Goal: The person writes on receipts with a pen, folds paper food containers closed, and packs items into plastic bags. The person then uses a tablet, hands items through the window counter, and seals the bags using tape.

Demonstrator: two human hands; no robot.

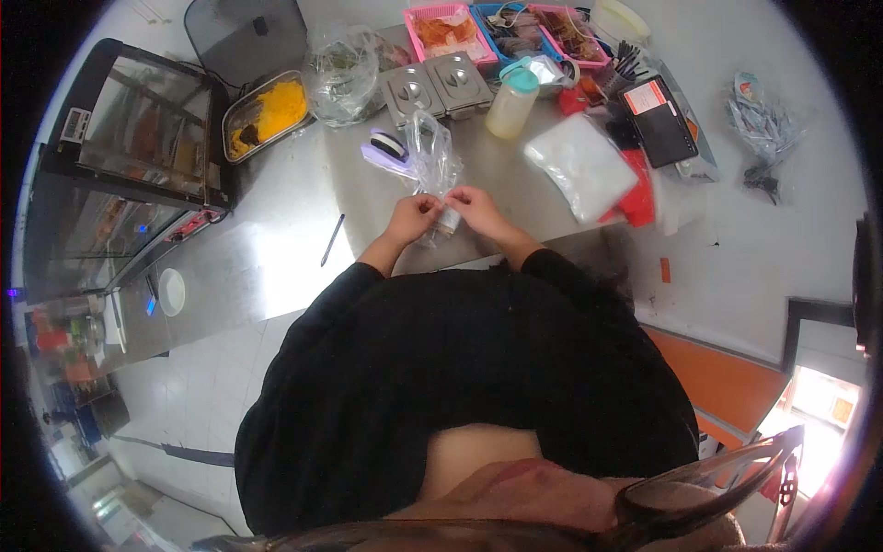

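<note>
A clear plastic bag [432,147] stands up from the metal counter in front of me, its upper part crumpled and loose. My left hand [414,219] pinches its near left side, fingers closed. On the right side my right hand [476,213] also grips the plastic with its fingertips, close to the left hand. A small pale packed item shows low between the hands, too blurred to name. Just beyond my left hand lies a light purple object [391,164] with a black and white round part. A black pen [332,240] rests farther left.
Two lidded steel containers [412,93], a turquoise-capped bottle [512,103] and colored baskets [448,35] line the back. A tray of yellow food [267,118] and a glass display warmer [138,138] stand left. To the right are a stack of clear bags [581,166] and a black tablet-like device [660,124].
</note>
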